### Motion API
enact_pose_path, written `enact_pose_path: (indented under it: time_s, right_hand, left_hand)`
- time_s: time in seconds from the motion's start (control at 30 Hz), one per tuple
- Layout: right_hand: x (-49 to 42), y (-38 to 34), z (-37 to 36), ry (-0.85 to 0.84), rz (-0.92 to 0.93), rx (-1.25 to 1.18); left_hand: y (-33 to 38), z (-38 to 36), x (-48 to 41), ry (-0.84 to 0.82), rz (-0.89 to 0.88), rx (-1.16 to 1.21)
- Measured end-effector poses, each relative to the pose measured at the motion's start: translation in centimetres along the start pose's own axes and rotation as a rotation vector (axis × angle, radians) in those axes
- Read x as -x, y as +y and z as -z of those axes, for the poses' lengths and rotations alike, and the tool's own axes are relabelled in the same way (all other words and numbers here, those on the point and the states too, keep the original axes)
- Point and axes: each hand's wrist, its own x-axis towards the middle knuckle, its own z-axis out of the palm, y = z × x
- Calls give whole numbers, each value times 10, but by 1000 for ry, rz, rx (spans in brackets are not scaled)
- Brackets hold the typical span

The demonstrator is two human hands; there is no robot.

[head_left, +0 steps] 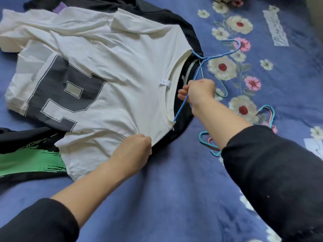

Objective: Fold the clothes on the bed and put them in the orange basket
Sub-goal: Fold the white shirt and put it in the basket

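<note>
A white T-shirt (108,67) with a big dark grey letter print lies flat on the bed, its collar pointing right. A blue wire hanger (206,58) sticks out of the collar, one end still inside the shirt. My right hand (197,92) grips the hanger's lower arm just outside the collar. My left hand (138,151) pinches the shirt's near shoulder edge. A black garment (181,20) lies under the white shirt. The orange basket is out of view.
A black garment with a green print (29,158) lies at the left. Loose light blue and pink hangers (267,117) rest on the blue floral bedsheet (174,189) to the right of my right arm. A purple scrap (60,7) shows at the top left.
</note>
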Motion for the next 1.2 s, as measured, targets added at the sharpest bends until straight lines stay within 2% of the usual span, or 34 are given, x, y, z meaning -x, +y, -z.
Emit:
enact_pose_path:
  time_s: [0.07, 0.13, 0.2, 0.27, 0.33, 0.4, 0.5, 0.6, 0.67, 0.73, 0.8, 0.83, 0.93, 1.0, 1.1, 1.2]
  right_hand:
    - [-4, -21, 11, 28, 22, 41]
    - [-9, -38, 29, -21, 21, 176]
    - [-5, -46, 53, -134, -19, 288]
    - [0, -30, 82, -183, 22, 544]
    - [2, 1, 116, -57, 194, 729]
    - [10, 31, 156, 83, 356, 789]
    - [19, 61, 227, 59, 470, 954]
    - [18, 62, 287, 107, 441, 1185]
    - [9, 46, 310, 258, 334, 1363]
    - [0, 27, 316, 426, 256, 1405]
    - [-5, 21, 301, 464, 254, 1351]
    - [-8, 27, 289, 399, 261, 1330]
    - [0, 64, 241, 64, 224, 1298]
    - [14, 83, 206, 7, 197, 1296]
    - [40, 94, 156, 21, 339, 1240]
    - [77, 93, 104, -210, 494, 1211]
  left_hand:
    - [-9, 6, 14, -98, 22, -100]
    - [-25, 17, 24, -147, 109, -164]
    - [-39, 28, 28, -60, 133, -69]
    - [-39, 33, 31, 42, 126, 88]
    - [-29, 34, 31, 158, 177, 238]
    - [-12, 35, 27, 294, 299, 336]
    - [11, 39, 16, 403, 431, 495]
    - [19, 36, 7, 385, 430, 572]
    - [21, 33, 3, 364, 409, 531]
    - [24, 33, 0, 365, 442, 505]
    - [26, 36, 0, 382, 471, 528]
    - [27, 39, 2, 383, 477, 557]
    - [30, 49, 15, 311, 447, 628]
    - [29, 55, 26, 256, 396, 536]
    - [25, 66, 39, 267, 327, 419]
    - [16, 87, 60, 232, 358, 549]
